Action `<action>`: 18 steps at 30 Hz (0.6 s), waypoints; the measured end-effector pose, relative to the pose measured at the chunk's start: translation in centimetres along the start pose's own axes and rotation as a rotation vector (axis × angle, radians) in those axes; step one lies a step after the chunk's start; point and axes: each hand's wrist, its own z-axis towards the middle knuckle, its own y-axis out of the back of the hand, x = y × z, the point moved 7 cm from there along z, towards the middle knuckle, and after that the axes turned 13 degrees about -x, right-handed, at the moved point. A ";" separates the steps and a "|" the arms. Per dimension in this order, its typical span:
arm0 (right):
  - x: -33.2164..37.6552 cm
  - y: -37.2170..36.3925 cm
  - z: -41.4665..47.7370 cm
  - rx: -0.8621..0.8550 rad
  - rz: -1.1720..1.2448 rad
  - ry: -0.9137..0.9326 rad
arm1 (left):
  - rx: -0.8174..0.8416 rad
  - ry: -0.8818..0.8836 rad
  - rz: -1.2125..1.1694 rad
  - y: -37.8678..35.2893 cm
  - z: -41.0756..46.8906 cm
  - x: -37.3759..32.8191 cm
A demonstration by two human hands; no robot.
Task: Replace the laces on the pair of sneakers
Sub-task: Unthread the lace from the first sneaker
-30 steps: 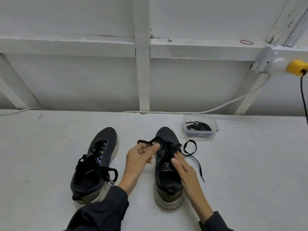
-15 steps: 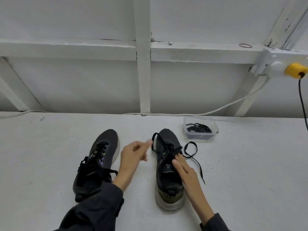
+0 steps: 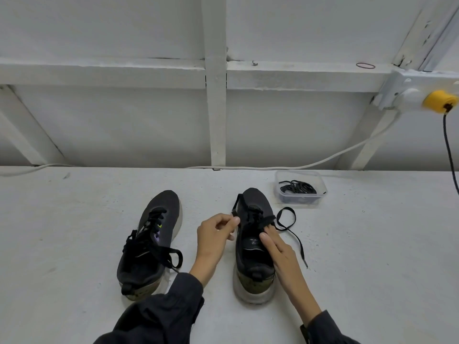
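Pinching the lace end (image 3: 234, 211) in my left hand (image 3: 218, 235) just left of the right sneaker (image 3: 250, 266), I press my right hand (image 3: 278, 247) flat, fingers straight, on its tongue (image 3: 249, 241), likely to pin it to the worktop (image 3: 74, 232) for unthreading, with spare laces (image 3: 298, 189) in a tub (image 3: 321, 187) beyond its toe.

Scuffed white counter (image 3: 74, 232). Far wall (image 3: 111, 125) white: horizontal rail (image 3: 99, 73), vertical post (image 3: 218, 108). White cable (image 3: 335, 157) along far edge to socket box (image 3: 407, 88), far right; yellow plug (image 3: 439, 104), black cord (image 3: 449, 150).
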 end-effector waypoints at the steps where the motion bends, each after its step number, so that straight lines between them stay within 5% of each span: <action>1: 0.0 0.0 0.0 0.002 -0.005 0.004 | -0.013 0.011 -0.022 0.0 -0.1 0.2; 18: 0.0 -0.2 0.2 0.056 -0.030 0.068 | -0.237 0.135 -0.407 0.2 -0.4 1.9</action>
